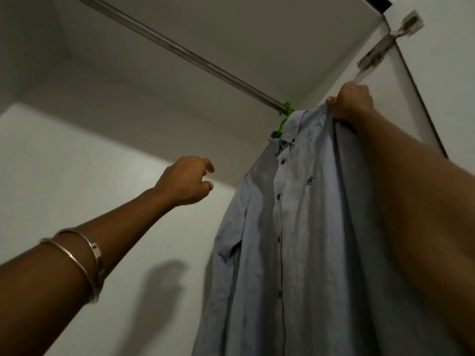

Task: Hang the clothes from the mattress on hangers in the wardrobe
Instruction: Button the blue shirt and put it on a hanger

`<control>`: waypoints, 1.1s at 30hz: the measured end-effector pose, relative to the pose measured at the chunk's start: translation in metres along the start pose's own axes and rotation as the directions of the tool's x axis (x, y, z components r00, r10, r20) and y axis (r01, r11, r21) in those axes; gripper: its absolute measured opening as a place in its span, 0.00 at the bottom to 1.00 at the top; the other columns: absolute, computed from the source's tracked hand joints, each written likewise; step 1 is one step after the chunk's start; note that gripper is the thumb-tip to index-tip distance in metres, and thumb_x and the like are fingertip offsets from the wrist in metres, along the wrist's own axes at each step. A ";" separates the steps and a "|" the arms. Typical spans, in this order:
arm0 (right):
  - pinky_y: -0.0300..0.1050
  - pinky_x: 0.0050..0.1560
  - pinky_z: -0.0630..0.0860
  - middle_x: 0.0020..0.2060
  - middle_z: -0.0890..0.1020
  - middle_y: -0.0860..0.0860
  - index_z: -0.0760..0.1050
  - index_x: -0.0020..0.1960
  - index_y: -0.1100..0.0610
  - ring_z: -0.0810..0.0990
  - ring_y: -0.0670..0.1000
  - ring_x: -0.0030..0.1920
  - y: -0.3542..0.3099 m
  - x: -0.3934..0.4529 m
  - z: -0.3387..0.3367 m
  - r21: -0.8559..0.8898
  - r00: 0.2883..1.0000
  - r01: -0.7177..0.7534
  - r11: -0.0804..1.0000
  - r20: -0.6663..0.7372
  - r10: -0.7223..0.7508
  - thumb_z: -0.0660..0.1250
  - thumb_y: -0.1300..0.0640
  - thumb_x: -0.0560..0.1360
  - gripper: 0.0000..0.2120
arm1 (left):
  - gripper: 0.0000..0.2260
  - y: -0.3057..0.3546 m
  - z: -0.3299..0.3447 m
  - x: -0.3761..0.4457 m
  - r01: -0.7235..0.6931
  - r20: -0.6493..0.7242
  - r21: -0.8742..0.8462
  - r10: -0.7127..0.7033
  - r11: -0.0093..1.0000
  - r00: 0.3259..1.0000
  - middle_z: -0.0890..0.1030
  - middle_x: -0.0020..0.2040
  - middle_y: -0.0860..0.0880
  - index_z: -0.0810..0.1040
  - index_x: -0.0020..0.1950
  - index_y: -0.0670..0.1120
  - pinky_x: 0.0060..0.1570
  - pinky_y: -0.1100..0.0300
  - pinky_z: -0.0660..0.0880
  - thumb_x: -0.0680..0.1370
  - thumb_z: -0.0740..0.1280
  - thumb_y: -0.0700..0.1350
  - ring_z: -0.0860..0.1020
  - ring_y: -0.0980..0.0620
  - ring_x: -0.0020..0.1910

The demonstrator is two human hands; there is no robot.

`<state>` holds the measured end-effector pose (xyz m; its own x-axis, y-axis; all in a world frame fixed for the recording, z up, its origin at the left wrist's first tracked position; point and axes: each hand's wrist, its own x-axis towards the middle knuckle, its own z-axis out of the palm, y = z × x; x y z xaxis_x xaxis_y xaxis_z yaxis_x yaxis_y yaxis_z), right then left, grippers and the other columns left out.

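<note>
Overhead, shirt (295, 240) beside wardrobe wall (341, 80)

Looking up into a white wardrobe (77, 163), under a metal rail (180, 51) running across the top. Hanging at the right end of the rail, on a green hanger (285, 116), a light blue shirt (295, 240) with dark buttons and a small dark logo on the chest. Gripping the shirt's shoulder near the collar, the right hand (350, 101), fingers curled round the cloth. Reaching up beside the shirt but apart from it, the left hand (186, 179), fingers loosely curled, holding nothing. Sitting on the left forearm, two metal bangles (77, 250). Showing at the top right, a door hinge (385, 44).
</note>
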<state>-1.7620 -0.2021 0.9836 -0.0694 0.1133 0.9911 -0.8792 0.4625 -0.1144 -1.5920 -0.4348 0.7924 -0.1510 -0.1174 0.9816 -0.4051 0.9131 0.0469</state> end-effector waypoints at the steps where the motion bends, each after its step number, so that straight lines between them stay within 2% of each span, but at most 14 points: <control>1: 0.56 0.61 0.69 0.63 0.70 0.69 0.68 0.63 0.69 0.70 0.68 0.62 0.000 -0.002 0.003 -0.003 1.000 0.004 1.000 0.008 -0.004 0.61 0.52 0.81 0.21 | 0.17 0.002 0.002 0.001 -0.005 -0.010 -0.008 0.005 1.000 1.000 0.78 0.60 0.47 0.74 0.65 0.47 0.55 0.55 0.73 0.76 0.67 0.46 0.76 0.49 0.56; 9: 0.53 0.57 0.71 0.61 0.73 0.67 0.70 0.60 0.68 0.71 0.65 0.62 0.005 -0.007 -0.009 0.001 0.996 0.013 1.000 0.091 -0.013 0.66 0.48 0.77 0.24 | 0.18 0.012 0.014 -0.008 -0.015 0.023 -0.051 0.016 0.999 1.000 0.78 0.60 0.47 0.74 0.65 0.47 0.54 0.54 0.74 0.76 0.68 0.46 0.76 0.49 0.56; 12: 0.54 0.54 0.72 0.58 0.74 0.67 0.72 0.57 0.67 0.72 0.65 0.59 0.007 -0.014 -0.019 -0.086 0.991 0.029 0.996 0.132 -0.017 0.73 0.45 0.71 0.28 | 0.18 0.013 0.009 -0.015 -0.019 0.050 -0.057 0.022 0.998 0.998 0.77 0.60 0.46 0.74 0.65 0.47 0.52 0.56 0.73 0.76 0.68 0.46 0.76 0.49 0.55; 17: 0.56 0.59 0.72 0.60 0.73 0.66 0.72 0.62 0.66 0.71 0.67 0.61 0.009 -0.039 -0.051 -0.324 0.970 0.103 0.940 0.243 -0.022 0.80 0.50 0.64 0.34 | 0.17 0.010 -0.011 -0.031 -0.031 0.106 -0.053 0.036 0.998 0.994 0.77 0.61 0.46 0.74 0.64 0.47 0.50 0.57 0.70 0.76 0.68 0.46 0.76 0.49 0.55; 19: 0.59 0.61 0.73 0.60 0.73 0.68 0.72 0.63 0.66 0.72 0.69 0.60 0.010 -0.051 -0.063 -0.400 0.962 0.161 0.902 0.267 -0.054 0.79 0.56 0.66 0.31 | 0.17 0.007 -0.021 -0.041 -0.035 0.143 -0.045 0.041 0.998 0.989 0.76 0.62 0.45 0.74 0.64 0.48 0.53 0.54 0.72 0.76 0.68 0.47 0.76 0.47 0.56; 21: 0.61 0.63 0.69 0.60 0.71 0.69 0.71 0.62 0.67 0.70 0.69 0.60 0.009 -0.073 -0.077 -0.493 0.969 0.188 0.850 0.236 -0.078 0.73 0.61 0.71 0.23 | 0.17 0.005 -0.031 -0.054 -0.050 0.170 -0.031 0.055 0.998 0.984 0.76 0.62 0.44 0.74 0.64 0.48 0.54 0.51 0.73 0.76 0.68 0.46 0.76 0.45 0.58; 24: 0.64 0.64 0.62 0.61 0.68 0.69 0.70 0.62 0.66 0.66 0.68 0.63 -0.005 -0.131 -0.102 -0.594 0.977 0.204 0.778 0.179 -0.119 0.65 0.66 0.74 0.17 | 0.16 0.004 -0.049 -0.082 -0.078 0.225 -0.048 0.086 0.996 0.970 0.76 0.61 0.44 0.74 0.64 0.47 0.50 0.55 0.71 0.77 0.67 0.45 0.76 0.44 0.57; 28: 0.59 0.57 0.68 0.56 0.74 0.66 0.74 0.59 0.63 0.71 0.68 0.58 -0.032 -0.223 -0.132 -0.465 0.957 0.268 0.843 0.228 -0.179 0.63 0.69 0.72 0.16 | 0.15 0.015 -0.067 -0.121 -0.069 0.316 -0.213 0.135 0.975 0.939 0.80 0.58 0.45 0.76 0.63 0.48 0.47 0.58 0.70 0.76 0.67 0.44 0.78 0.47 0.53; 30: 0.57 0.54 0.71 0.53 0.77 0.63 0.76 0.58 0.60 0.74 0.66 0.55 -0.045 -0.267 -0.148 -0.367 0.962 0.208 0.906 0.242 -0.123 0.62 0.67 0.72 0.15 | 0.14 0.028 -0.072 -0.144 -0.044 0.336 -0.335 0.163 0.941 0.928 0.80 0.56 0.45 0.76 0.62 0.47 0.49 0.58 0.72 0.76 0.67 0.44 0.79 0.47 0.50; 33: 0.49 0.53 0.76 0.47 0.81 0.55 0.79 0.55 0.55 0.80 0.58 0.51 -0.056 -0.333 -0.190 -0.214 0.954 -0.012 0.977 0.292 0.076 0.65 0.63 0.72 0.12 | 0.12 0.062 -0.079 -0.193 0.027 0.351 -0.541 0.196 0.841 0.916 0.81 0.50 0.46 0.78 0.60 0.46 0.49 0.60 0.72 0.76 0.67 0.43 0.78 0.49 0.46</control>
<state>-1.6001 -0.0990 0.6468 -0.2702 -0.1135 0.9561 -0.7573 0.6383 -0.1382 -1.5163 -0.3250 0.6204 -0.5344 -0.0655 0.8427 0.1430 0.9756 0.1665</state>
